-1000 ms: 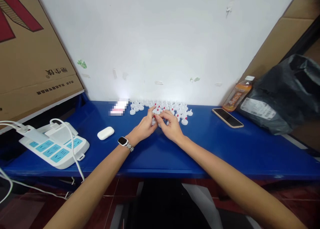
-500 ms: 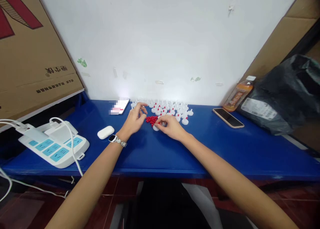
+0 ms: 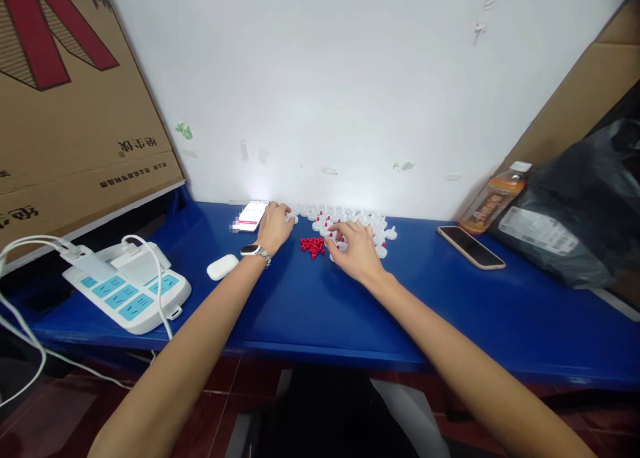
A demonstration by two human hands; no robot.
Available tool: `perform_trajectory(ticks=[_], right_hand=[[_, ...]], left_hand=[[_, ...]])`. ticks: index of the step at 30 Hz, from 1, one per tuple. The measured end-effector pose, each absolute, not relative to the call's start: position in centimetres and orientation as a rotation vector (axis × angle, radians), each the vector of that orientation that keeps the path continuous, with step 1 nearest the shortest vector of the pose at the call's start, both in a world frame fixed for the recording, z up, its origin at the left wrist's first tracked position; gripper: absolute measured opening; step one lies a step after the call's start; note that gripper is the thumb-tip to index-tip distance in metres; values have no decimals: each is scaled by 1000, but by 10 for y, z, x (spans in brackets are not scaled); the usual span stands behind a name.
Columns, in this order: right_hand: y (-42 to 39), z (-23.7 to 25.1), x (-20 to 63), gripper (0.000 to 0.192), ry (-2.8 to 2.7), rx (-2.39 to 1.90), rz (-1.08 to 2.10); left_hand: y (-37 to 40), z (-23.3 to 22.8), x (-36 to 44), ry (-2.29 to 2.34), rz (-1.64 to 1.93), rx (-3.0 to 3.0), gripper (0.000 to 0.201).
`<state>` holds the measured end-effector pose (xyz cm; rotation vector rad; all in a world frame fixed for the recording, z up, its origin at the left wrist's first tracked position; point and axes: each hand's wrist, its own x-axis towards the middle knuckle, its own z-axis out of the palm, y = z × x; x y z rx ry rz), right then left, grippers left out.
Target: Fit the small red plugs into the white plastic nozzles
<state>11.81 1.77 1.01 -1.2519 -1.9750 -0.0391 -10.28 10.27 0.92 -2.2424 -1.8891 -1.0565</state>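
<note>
Your right hand (image 3: 356, 250) rests fingers-down on the white caps (image 3: 350, 218), the red pins (image 3: 313, 246) just left of it on the table (image 3: 450, 298), while your left hand (image 3: 275, 226), loosely curled, touches caps farther left; neither grip is clear.

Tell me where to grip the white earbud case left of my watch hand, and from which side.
Take the earbud case across its two long sides, coming from above. It lies flat on the blue table, a rounded oblong, with bare surface all around it. The left hand is nearest, probably the easier one.
</note>
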Motion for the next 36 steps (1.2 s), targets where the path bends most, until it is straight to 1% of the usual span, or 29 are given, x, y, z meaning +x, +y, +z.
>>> perform_trajectory(ticks=[4, 7, 13, 17, 20, 22, 24, 28, 32, 36], right_hand=[[20, 11, 110, 14, -1982, -1207, -21], [23, 10, 109, 12, -1997, -1201, -1], [21, 11, 111, 12, -1962, -1193, 41], [21, 12, 112, 14, -1951, -1209, 91], [22, 13, 115, 15, -1969, -1227, 106], [21, 14, 118, 14, -2035, -1248, 48], [20, 14, 120, 13, -2152, -1268, -49], [17, 13, 123, 13, -2362, -1308, -187], [21, 11, 122, 11, -2410, -1332, -195], [26, 7, 123, 11, -2404, -1301, -193]], left_hand=[[123, 9, -96, -1948, -938, -2173, 26], [131, 9, -91, -1976, -915, -2165, 24], [119, 10, -85, -1910, -953, -2157, 20], [98, 15, -85, -1710, -1127, -2275, 14], [79, 18, -87, -1516, -1397, -2526, 14], [67, 16, -87, -1487, -1567, -2710, 17], [57, 13, -86, -1509, -1645, -2869, 19], [46, 5, -81, -1550, -1600, -2990, 20], [43, 5, -77, -1515, -1506, -2906, 14], [38, 8, -77, -1516, -1329, -2999, 25]])
